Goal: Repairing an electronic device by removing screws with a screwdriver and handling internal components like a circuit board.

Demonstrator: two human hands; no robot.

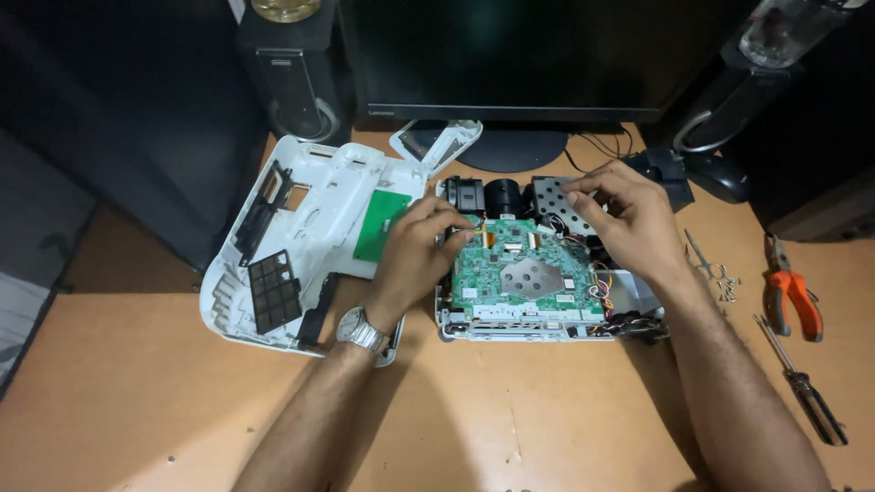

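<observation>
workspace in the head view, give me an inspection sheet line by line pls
surface: tan wooden desk, bare at the front.
job's things: opened device with a green circuit board exposed; its white top cover lies upturned to the left.
clutter: orange-handled pliers, a screwdriver, tweezers and loose screws at the right.
grippers: left hand has fingertips at the board's upper left edge; right hand rests over the perforated metal plate. Neither clearly grips anything.
cables: coloured wire bundle at the board's right edge; dark cables behind the monitor stand.
surroundings: monitor at the back, a speaker at its left.
</observation>
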